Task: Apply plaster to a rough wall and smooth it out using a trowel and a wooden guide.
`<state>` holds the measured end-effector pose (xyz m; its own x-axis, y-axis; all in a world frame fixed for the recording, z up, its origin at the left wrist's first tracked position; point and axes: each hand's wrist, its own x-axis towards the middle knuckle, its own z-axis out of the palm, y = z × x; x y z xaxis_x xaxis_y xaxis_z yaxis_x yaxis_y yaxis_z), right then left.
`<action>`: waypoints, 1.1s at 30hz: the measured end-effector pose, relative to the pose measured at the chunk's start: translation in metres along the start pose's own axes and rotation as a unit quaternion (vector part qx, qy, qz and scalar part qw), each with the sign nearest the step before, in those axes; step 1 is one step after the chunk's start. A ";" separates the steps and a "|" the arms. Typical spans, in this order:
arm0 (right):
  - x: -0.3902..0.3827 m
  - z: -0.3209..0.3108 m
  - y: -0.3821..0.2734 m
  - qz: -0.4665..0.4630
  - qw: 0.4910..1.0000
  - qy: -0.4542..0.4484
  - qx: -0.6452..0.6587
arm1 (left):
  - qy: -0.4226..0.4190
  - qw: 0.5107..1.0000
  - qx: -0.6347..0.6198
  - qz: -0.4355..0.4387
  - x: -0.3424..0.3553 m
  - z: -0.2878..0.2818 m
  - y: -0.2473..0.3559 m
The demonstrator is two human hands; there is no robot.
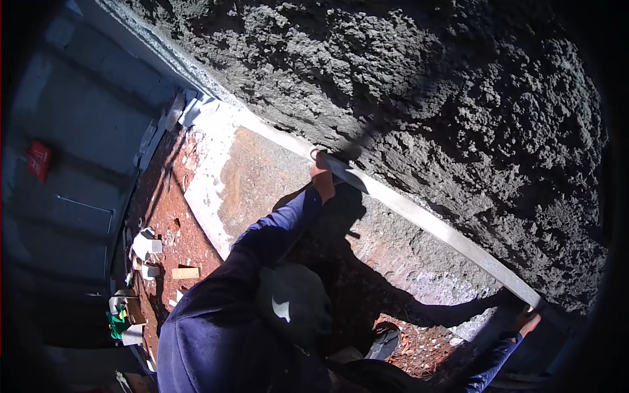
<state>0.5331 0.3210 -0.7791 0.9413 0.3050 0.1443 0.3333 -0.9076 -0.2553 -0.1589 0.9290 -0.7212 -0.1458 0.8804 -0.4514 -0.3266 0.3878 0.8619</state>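
Observation:
A long, pale straightedge (429,226) runs slantwise along the foot of a wall of rough, wet-looking grey mortar (419,85). My left hand (322,175) is closed around it near its upper middle, the arm in a dark blue sleeve stretched forward. At the lower right my right hand (527,321) grips the bar close to its end. The bar's edge seems to touch the mortar or lie just beside it; shadow hides the exact contact. Below it is a concrete ledge (259,173) with mortar smears and my dark shadow across it.
Reddish soil (173,229) borders the ledge on the left, scattered with white broken blocks (147,245) and a tan piece (185,272). A red object (39,160) shows against the grey surface at far left. A shoe (384,344) stands on debris-strewn soil below.

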 end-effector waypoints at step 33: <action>-0.022 -0.039 -0.152 -0.162 0.985 0.004 -0.052 | 0.048 0.992 -0.049 0.109 0.019 -0.025 0.035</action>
<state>0.4600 0.4413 -0.7064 0.7862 0.5810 0.2106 0.6081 -0.7880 -0.0961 -0.1967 0.9522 -0.7054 -0.3096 0.9086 -0.2804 -0.3664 0.1582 0.9169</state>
